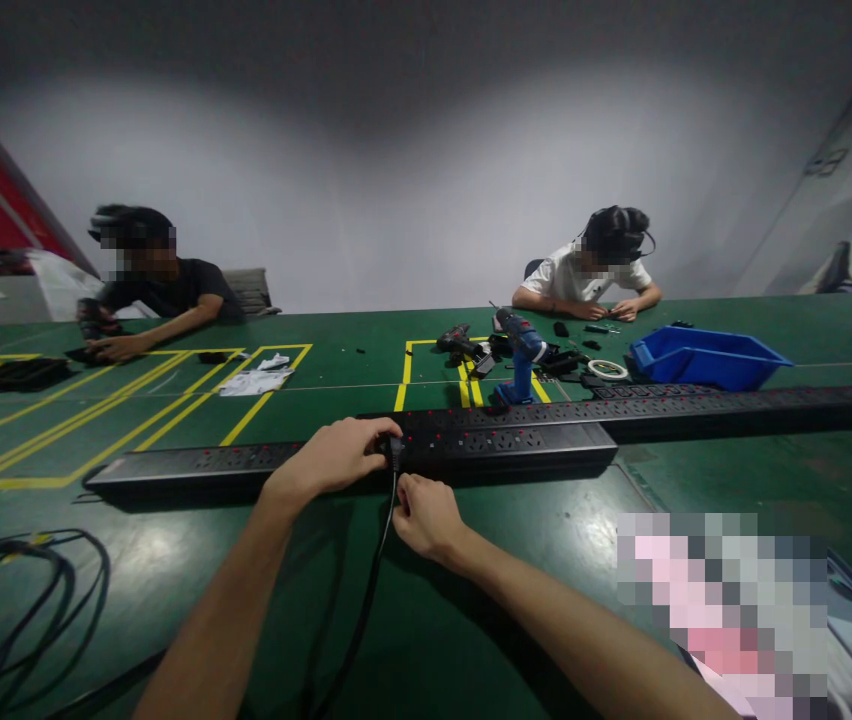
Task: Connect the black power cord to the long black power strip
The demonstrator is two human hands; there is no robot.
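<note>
A long black power strip [546, 450] with rows of sockets and small red marks lies across the green table in front of me. My left hand [343, 450] reaches over its middle, thumb and fingers closed around a black plug [395, 452] at the socket face. Whether the plug is fully seated cannot be made out. From it a black cable [375, 570] hangs down over the table toward me. Just right of the cable, my right hand [430, 515] is curled closed near the strip's front side; whatever its fingertips may hold is hidden.
Behind lies another long strip [733, 408]. Past it stand a blue cordless drill [522, 355], a blue bin [711, 358] and a roll of white tape [607, 370]. Coiled cable [58, 590] lies at left. Two people sit across the table [336, 385].
</note>
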